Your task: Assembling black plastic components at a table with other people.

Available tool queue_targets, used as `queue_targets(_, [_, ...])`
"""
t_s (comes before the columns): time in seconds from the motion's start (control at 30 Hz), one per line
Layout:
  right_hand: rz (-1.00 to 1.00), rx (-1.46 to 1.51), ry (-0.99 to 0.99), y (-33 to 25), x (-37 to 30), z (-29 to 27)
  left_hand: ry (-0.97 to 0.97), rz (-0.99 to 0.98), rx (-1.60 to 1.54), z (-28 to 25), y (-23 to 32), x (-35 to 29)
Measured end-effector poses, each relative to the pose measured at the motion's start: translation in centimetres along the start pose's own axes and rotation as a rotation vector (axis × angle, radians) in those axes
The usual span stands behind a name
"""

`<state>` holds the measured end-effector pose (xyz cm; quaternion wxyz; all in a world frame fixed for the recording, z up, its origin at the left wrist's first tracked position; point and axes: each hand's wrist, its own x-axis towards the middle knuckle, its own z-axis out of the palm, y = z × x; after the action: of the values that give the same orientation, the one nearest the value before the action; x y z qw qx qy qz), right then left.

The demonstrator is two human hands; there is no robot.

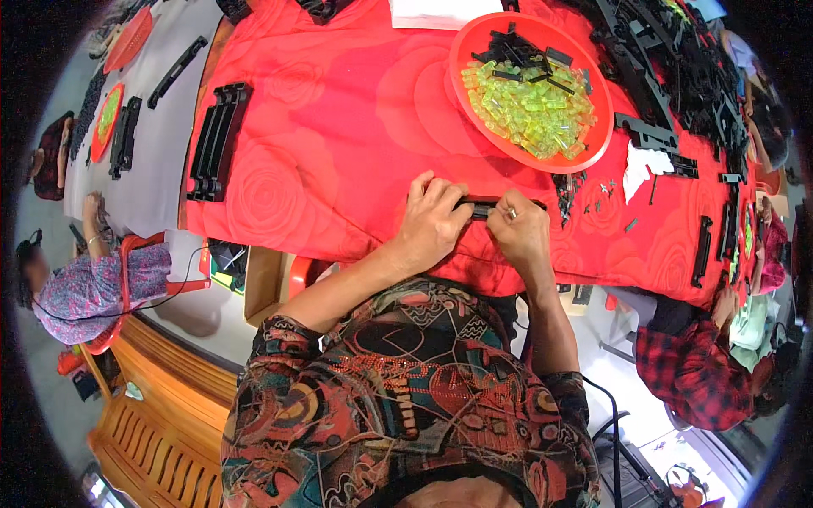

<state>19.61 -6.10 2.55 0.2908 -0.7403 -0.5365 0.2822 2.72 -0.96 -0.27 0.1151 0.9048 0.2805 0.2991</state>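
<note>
A black strip [481,210] lies across the near edge of the bench [339,140], on the near side of the orange bowl [600,93] and a little to the bowl's left. The left hand [434,218] grasps the strip's left part, fingers bent over it. The right hand [521,229], with a ring [511,213] on one finger, is curled tight around the strip further right, below the bowl; whether it also pinches a small piece cannot be made out. Much of the strip is hidden under both hands.

The bowl is heaped with clear yellow pieces [529,110], and black pieces [515,49] lie on top toward its far side. Well to the left of the bowl, long black parts [218,144] sit side by side on the red cloth. A white sheet [440,12] lies to its upper left. To the bowl's right spreads a big heap of black parts [648,59]; a white scrap [645,172] lies just off its lower right. Beyond that, a person in a checked shirt [690,364] sits to the bowl's lower right.
</note>
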Motion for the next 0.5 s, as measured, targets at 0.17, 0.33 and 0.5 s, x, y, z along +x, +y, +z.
queue_targets(0.17, [-0.034,-0.002,0.024,-0.16,-0.35,-0.4,0.04,-0.023,-0.068,0.9,0.32,-0.12])
queue_targets(0.33, [-0.02,-0.038,0.025,-0.33,-0.31,-0.41,0.023,-0.009,-0.044,0.75,0.32,-0.05])
queue_targets(0.5, [-0.057,-0.069,0.062,-0.04,-0.23,0.22,0.024,-0.017,-0.072,0.82,0.19,-0.02])
